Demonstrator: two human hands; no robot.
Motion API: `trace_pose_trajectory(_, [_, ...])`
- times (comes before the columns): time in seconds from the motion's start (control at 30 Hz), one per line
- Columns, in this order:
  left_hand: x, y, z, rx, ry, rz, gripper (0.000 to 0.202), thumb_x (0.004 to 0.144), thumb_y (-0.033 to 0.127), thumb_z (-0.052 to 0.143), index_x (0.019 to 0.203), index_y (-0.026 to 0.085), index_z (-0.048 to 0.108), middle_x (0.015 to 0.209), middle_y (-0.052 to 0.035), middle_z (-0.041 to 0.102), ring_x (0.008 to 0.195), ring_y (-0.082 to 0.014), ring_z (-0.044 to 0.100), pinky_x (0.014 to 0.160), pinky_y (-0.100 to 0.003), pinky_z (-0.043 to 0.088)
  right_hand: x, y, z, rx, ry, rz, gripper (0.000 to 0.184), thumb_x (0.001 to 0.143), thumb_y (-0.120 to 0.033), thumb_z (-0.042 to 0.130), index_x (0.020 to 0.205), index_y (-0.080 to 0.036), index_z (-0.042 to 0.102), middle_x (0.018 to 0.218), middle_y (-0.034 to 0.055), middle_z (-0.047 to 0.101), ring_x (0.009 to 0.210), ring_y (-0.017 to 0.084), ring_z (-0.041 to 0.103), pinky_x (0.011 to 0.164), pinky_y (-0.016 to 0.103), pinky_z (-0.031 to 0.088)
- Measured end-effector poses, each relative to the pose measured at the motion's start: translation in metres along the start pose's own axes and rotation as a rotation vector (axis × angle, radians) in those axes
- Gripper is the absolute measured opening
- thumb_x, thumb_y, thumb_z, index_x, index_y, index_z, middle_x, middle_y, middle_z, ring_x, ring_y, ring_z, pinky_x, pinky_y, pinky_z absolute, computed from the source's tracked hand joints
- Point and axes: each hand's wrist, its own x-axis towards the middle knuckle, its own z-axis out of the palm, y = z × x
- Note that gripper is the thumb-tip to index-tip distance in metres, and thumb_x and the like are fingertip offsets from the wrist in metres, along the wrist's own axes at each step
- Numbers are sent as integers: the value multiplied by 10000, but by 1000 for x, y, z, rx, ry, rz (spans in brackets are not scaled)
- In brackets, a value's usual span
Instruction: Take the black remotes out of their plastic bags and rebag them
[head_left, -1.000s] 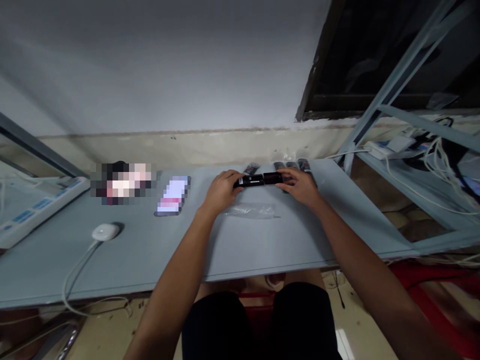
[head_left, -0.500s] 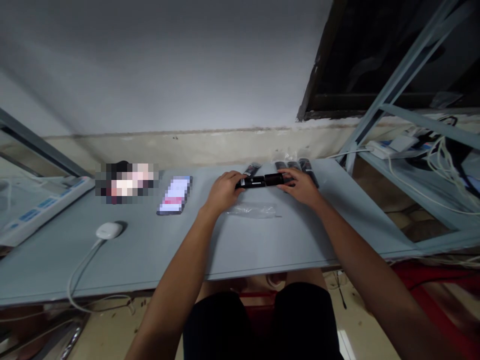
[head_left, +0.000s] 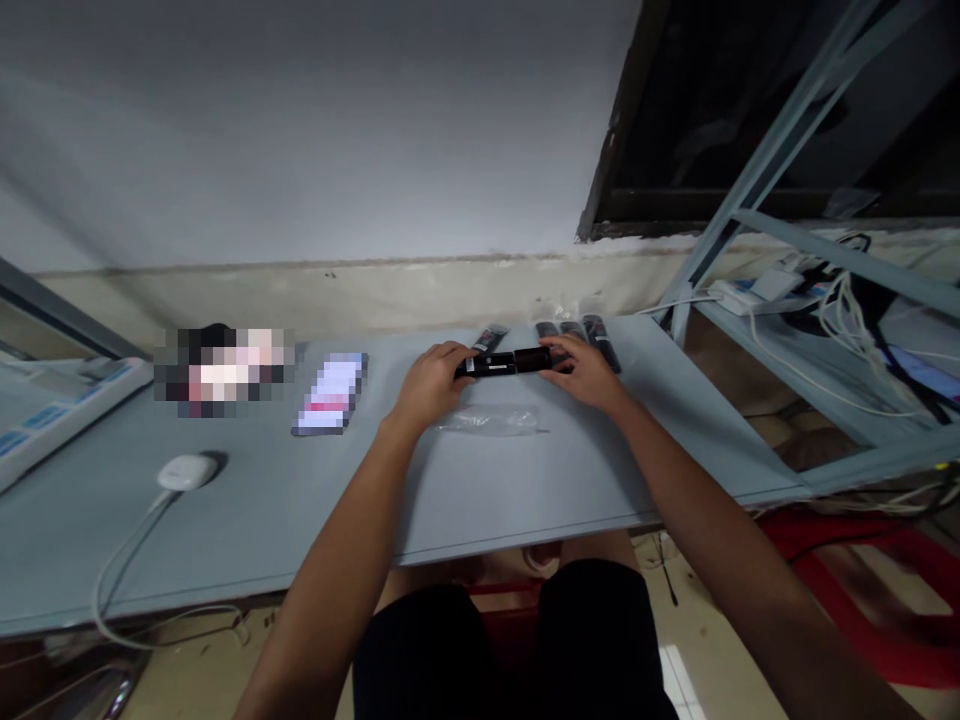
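A long black stick-shaped device [head_left: 491,364] lies level between my hands above the grey tabletop; I cannot make out its exact kind. It carries a small pale label, and a seam divides it from a glossy dark brown section [head_left: 532,360] on the right. My left hand [head_left: 433,380] grips the left end between thumb and fingers. The brown section's right end is pinched by my right hand [head_left: 585,370]. Just nearer to me a clear plastic sleeve [head_left: 487,421] rests flat. Behind my hands are several dark wrapped items, including one [head_left: 490,338] to the left and another [head_left: 601,343] to the right.
A blurred phone [head_left: 331,394] and a pixelated object [head_left: 225,370] sit to the left. Closer in is a white rounded plug-like piece [head_left: 187,471] with a cable. Power strips [head_left: 71,415] and cables flank the desk, with a metal frame [head_left: 780,150] at right.
The whole view has shifted slightly, so the desk and hands appear further left. Both hands keep their grip on the black device, with little visible change between its two sections.
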Motion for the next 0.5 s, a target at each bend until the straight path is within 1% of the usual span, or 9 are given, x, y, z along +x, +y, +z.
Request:
trace_pose_trajectory(0.17, [0, -1, 1, -2, -1, 1, 421, 875, 138, 697, 1276, 263, 676, 1267, -67, 700, 1149, -279, 648, 1012, -452, 544, 0, -8, 0, 14, 6, -12, 396, 779, -321, 792, 1163, -250, 726, 1220, 99, 665, 1018, 237, 681, 792, 378, 645])
trace_pose_trajectory(0.27, [0, -1, 0, -11, 0, 8, 420, 875, 145, 704, 1278, 256, 674, 1264, -70, 702, 1152, -283, 647, 1018, -458, 542, 1, -12, 1, 44, 40, 57, 375, 793, -391, 802, 1131, -249, 724, 1150, 88, 702, 965, 232, 706, 795, 380, 643])
trace_pose_trajectory(0.37, [1, -2, 0, -5, 18, 16, 420, 880, 156, 709, 1287, 253, 669, 1257, -72, 705, 1139, -284, 649, 1005, -459, 547, 2, -14, 2, 117, 57, 157, 329, 868, -504, 737, 1071, -245, 721, 939, 52, 739, 816, 211, 735, 741, 358, 638])
trace_pose_trajectory(0.43, [2, -1, 0, 4, 36, 33, 417, 886, 160, 705, 1290, 254, 670, 1258, -74, 704, 1132, -285, 651, 1004, -463, 547, 2, -14, 2, 164, 60, 200, 357, 904, -566, 692, 1043, -238, 719, 799, 27, 729, 705, 193, 729, 676, 332, 625])
trace_pose_trajectory(0.5, [3, 2, 1, 4, 49, 66, 411, 896, 165, 694, 1297, 256, 673, 1271, -79, 701, 1137, -287, 650, 1012, -470, 544, 2, -15, 3, 195, 44, 233, 403, 902, -609, 688, 1023, -225, 723, 719, 17, 720, 627, 179, 713, 622, 311, 613])
